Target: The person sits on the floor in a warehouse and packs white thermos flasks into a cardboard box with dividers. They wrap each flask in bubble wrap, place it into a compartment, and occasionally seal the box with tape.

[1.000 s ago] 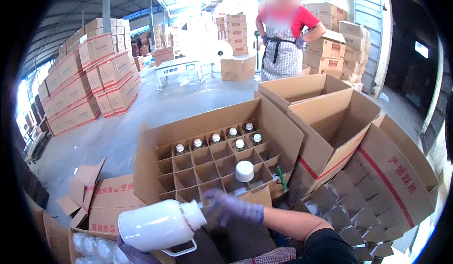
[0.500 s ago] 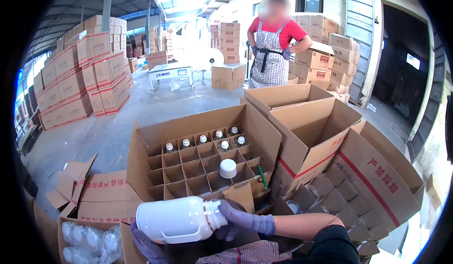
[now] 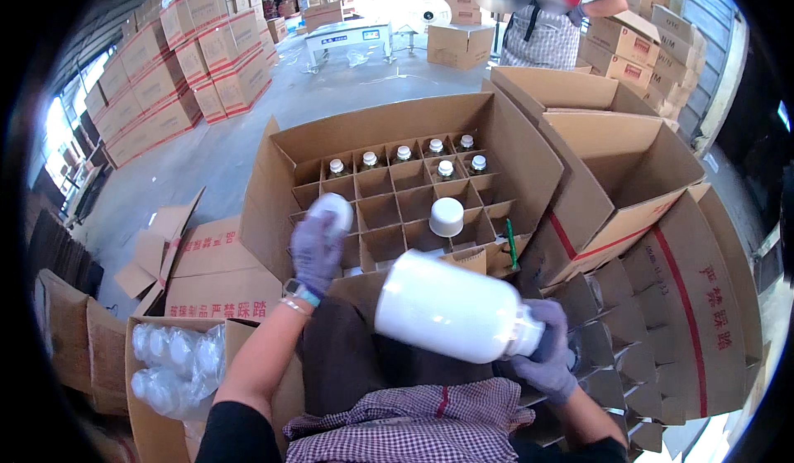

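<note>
My right hand (image 3: 547, 351), in a purple-grey glove, is closed round the silvery neck of a white thermos flask (image 3: 447, 306). The flask lies tilted above my lap, its neck toward the right and its broad base toward the left. My left hand (image 3: 318, 252), gloved too, holds a round white lid (image 3: 332, 212) over the near left part of a divided carton (image 3: 413, 120). Several small bottles with white caps (image 3: 403, 154) stand in its far compartments. A larger white cap (image 3: 447, 217) shows nearer the middle, and a green pen-like thing (image 3: 510, 244) lies at the right.
A carton of plastic-wrapped white parts (image 3: 178, 351) stands at my lower left, beside a flattened carton (image 3: 219, 264). Open cartons (image 3: 628, 157) and cardboard dividers (image 3: 595, 339) crowd the right. Farther off are a person in a checked apron (image 3: 542, 29) and stacked cartons (image 3: 165, 74).
My left hand has left the flask's base and is now up at the carton with a round white lid. The flask has swung to the right, and the view has tipped downward.
</note>
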Tool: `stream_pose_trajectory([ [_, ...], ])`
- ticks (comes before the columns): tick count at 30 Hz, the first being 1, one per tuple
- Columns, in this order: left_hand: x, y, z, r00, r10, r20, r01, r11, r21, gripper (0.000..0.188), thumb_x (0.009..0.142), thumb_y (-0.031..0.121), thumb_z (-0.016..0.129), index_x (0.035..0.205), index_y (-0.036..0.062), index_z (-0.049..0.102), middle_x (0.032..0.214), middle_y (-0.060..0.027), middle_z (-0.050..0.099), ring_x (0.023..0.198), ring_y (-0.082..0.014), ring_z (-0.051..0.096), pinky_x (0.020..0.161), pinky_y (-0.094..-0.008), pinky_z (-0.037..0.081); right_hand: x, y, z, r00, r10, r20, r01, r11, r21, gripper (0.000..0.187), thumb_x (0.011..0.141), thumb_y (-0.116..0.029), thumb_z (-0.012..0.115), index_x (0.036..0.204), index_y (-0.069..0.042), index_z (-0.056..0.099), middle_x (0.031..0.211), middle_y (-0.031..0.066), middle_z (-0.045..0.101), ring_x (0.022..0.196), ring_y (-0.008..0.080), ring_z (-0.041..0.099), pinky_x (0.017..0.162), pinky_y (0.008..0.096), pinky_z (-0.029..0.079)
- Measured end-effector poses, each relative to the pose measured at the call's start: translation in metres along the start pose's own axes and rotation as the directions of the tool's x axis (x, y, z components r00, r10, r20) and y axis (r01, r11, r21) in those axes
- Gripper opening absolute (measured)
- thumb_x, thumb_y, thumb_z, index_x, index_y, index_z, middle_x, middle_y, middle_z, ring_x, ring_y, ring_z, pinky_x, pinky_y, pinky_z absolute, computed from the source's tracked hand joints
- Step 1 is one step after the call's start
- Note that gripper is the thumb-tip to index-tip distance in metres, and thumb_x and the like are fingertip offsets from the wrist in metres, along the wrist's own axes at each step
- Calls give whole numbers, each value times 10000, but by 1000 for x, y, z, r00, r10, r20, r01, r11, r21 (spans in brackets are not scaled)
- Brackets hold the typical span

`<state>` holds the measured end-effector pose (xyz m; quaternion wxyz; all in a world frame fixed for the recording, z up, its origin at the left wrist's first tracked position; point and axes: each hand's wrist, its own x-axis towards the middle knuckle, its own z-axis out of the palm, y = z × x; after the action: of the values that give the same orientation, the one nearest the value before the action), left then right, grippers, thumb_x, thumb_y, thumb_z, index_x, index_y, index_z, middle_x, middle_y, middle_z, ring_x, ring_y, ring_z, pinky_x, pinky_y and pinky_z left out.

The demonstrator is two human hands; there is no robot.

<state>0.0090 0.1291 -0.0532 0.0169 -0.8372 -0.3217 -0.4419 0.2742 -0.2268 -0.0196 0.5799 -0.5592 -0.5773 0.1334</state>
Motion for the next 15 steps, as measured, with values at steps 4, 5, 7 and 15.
stream_pose_trajectory([
  [4, -24, -13, 66, 836, 128, 534, -302, 919, 253, 484, 878, 495, 634, 1190, 126, 616, 1107, -143, 645, 1041, -336, 601, 881, -485, 454, -32, 26, -30, 923, 170, -346, -143, 985, 100, 712, 664, -112, 783, 1267, -74, 406, 1284, 167, 478, 1211, 305, 481, 1060, 448, 365],
  [5, -23, -9, 69, 777, 87, 624, -317, 910, 268, 507, 877, 526, 627, 1186, 125, 614, 1121, -149, 642, 1062, -334, 604, 896, -478, 457, -34, 26, -41, 921, 148, -360, -184, 981, -65, 712, 682, -115, 798, 1266, -78, 394, 1290, 174, 478, 1204, 307, 489, 1058, 451, 367],
  [7, 0, 0, 78, 665, -87, 742, -205, 934, 293, 529, 866, 564, 626, 1148, 117, 622, 1130, -158, 640, 1056, -329, 614, 897, -476, 461, -38, 37, -56, 896, 126, -426, -207, 967, -150, 719, 702, -125, 819, 1267, -82, 377, 1281, 179, 489, 1201, 307, 493, 1057, 454, 367],
  [15, 164, 34, 252, 811, 70, 581, -97, 995, 15, 559, 858, 526, 668, 1130, 39, 630, 1115, -179, 639, 998, -372, 644, 872, -496, 500, -13, 108, -61, 827, 253, -502, -288, 958, 9, 734, 664, -154, 858, 1209, -120, 369, 1276, 187, 495, 1158, 293, 498, 1040, 444, 366],
])
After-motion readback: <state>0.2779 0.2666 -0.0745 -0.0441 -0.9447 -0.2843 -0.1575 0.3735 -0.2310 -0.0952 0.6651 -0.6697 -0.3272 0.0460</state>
